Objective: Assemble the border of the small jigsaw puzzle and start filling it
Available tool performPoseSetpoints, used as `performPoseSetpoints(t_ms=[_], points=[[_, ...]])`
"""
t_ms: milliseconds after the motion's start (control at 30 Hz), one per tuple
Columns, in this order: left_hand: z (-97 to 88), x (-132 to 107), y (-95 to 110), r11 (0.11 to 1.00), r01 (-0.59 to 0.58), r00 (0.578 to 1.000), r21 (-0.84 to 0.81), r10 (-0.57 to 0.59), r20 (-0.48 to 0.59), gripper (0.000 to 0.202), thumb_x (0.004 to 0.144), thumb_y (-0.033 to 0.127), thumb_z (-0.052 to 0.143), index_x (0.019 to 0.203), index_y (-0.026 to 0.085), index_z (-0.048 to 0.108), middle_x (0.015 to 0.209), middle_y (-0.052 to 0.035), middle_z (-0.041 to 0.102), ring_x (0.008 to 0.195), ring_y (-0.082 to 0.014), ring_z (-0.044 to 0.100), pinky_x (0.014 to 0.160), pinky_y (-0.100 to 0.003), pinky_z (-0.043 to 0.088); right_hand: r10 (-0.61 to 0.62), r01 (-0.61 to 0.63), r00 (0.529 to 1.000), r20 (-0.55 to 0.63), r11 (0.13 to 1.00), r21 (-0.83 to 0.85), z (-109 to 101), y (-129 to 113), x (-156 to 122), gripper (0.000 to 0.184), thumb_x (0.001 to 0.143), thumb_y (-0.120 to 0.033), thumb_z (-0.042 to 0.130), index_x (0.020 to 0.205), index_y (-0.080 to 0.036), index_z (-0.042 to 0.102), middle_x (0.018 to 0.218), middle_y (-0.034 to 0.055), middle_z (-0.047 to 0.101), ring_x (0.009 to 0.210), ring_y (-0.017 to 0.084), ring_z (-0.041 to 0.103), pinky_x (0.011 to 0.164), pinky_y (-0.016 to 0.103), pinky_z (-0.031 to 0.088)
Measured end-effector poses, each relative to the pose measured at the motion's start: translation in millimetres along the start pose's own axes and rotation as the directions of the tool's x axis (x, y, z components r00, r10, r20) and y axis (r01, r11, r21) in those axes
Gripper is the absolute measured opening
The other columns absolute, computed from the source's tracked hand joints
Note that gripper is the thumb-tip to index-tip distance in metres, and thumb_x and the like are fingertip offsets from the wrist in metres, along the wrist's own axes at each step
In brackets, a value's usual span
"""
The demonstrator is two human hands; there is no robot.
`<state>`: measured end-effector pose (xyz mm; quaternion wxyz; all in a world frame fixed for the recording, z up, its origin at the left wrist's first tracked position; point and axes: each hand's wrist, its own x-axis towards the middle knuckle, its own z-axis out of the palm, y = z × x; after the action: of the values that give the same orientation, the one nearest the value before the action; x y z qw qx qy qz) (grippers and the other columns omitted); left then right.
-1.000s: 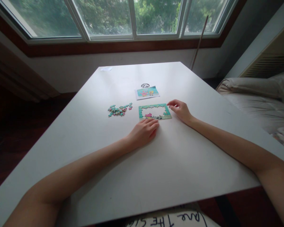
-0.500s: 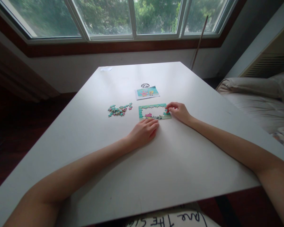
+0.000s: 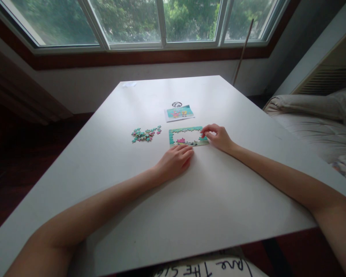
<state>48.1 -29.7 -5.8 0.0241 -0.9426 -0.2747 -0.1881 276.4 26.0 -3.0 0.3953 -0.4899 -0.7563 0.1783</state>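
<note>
A partly assembled jigsaw puzzle (image 3: 185, 129) lies on the white table, its teal and green border surrounding a bare middle. Pink pieces show along its lower inside edge. My left hand (image 3: 177, 159) rests palm down at the puzzle's near edge, fingers stretched out and covering part of that edge. At the right border, my right hand (image 3: 217, 136) has its fingers curled in towards the thumb, the tips on or just above the pieces there. Whatever is between those fingertips is too small to make out. A heap of loose puzzle pieces (image 3: 144, 135) sits left of the puzzle.
Beyond the puzzle lies a picture sheet (image 3: 179, 113) with cartoon figures, and behind it a small round dark-and-white item (image 3: 177, 104). A pale paper or plastic scrap (image 3: 129, 84) is at the table's far left corner. A padded couch (image 3: 308, 123) stands to the right.
My right hand has shifted slightly at the puzzle's right border, its fingers bending more and the thumb drawing back a little. My left hand and the loose pieces stay put.
</note>
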Motion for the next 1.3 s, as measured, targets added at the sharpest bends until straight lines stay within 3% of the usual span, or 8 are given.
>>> performPoseSetpoints(t_ms=[133,333,567,767,967,1133,1300], points=[[-0.3,0.0,-0.1,1.0,-0.002,1.0,0.005,0.002,-0.003,0.021,0.089,0.018,0.044,0.104,0.015,0.057,0.117,-0.0089,0.062,0.111,-0.0219,0.054,0.095,-0.037,0.045,0.021,-0.021,0.998,0.053,1.0,-0.001,-0.5,-3.7,0.0,0.02,0.074,-0.014,0.049,0.075,-0.02,0.068,0.068,-0.0006,0.07,0.076,0.017,0.06,0.076,0.028,0.042],[1.1,-0.6,-0.5,1.0,0.005,1.0,-0.007,-0.005,-0.011,0.022,0.089,0.018,0.043,0.106,0.016,0.057,0.118,-0.009,0.061,0.113,-0.0217,0.053,0.097,-0.037,0.044,0.001,-0.001,0.998,-0.056,1.0,-0.002,-0.2,-0.3,-0.9,0.02,0.075,-0.016,0.048,0.077,-0.02,0.068,0.069,-0.0001,0.07,0.076,0.016,0.06,0.077,0.028,0.043],[-0.1,-0.5,-0.1,1.0,0.007,1.0,-0.003,-0.007,-0.001,0.022,0.09,0.018,0.043,0.107,0.016,0.057,0.121,-0.0087,0.059,0.113,-0.0218,0.053,0.096,-0.037,0.044,0.082,-0.083,0.996,0.028,0.995,0.052,2.8,6.9,2.2,0.021,0.073,-0.015,0.047,0.078,-0.018,0.068,0.067,-0.0003,0.069,0.068,0.014,0.062,0.072,0.027,0.043],[-2.1,-1.4,-9.7,0.994,0.096,0.995,0.044,-0.097,0.024,0.028,0.09,0.016,0.04,0.114,0.017,0.055,0.129,-0.0097,0.054,0.118,-0.0223,0.049,0.099,-0.039,0.043,0.011,-0.001,0.997,-0.08,0.993,0.118,0.6,6.5,0.9,0.018,0.075,-0.017,0.049,0.078,-0.019,0.067,0.071,0.0001,0.07,0.074,0.016,0.063,0.075,0.029,0.043],[-16.6,0.4,-32.3,0.967,0.21,0.978,0.142,-0.208,-0.028,0.031,0.091,0.015,0.037,0.115,0.017,0.055,0.128,-0.0091,0.055,0.114,-0.0221,0.052,0.095,-0.039,0.045,0.014,-0.004,0.996,-0.083,0.993,0.114,2.0,5.8,1.7,0.018,0.073,-0.015,0.049,0.076,-0.019,0.066,0.073,0.0007,0.071,0.074,0.016,0.064,0.075,0.03,0.044],[-29.2,-2.0,-60.3,0.903,0.362,0.927,0.232,-0.375,0.011,0.029,0.087,0.021,0.048,0.113,0.015,0.057,0.122,-0.0103,0.058,0.108,-0.026,0.055,0.093,-0.041,0.044,0.017,-0.009,0.997,-0.08,0.995,0.1,3.2,3.4,1.7,0.018,0.072,-0.015,0.049,0.074,-0.019,0.066,0.072,0.001,0.071,0.073,0.016,0.063,0.076,0.03,0.044],[-25.4,-13.0,-94.8,0.785,0.538,0.831,0.305,-0.556,-0.035,0.033,0.085,0.028,0.051,0.114,0.016,0.057,0.106,-0.0105,0.063,0.096,-0.0266,0.058,0.082,-0.038,0.046,0.014,-0.007,0.997,-0.076,0.996,0.093,4.3,4.4,1.5,0.019,0.073,-0.015,0.049,0.075,-0.019,0.067,0.072,0.0006,0.071,0.073,0.016,0.062,0.076,0.03,0.044]])
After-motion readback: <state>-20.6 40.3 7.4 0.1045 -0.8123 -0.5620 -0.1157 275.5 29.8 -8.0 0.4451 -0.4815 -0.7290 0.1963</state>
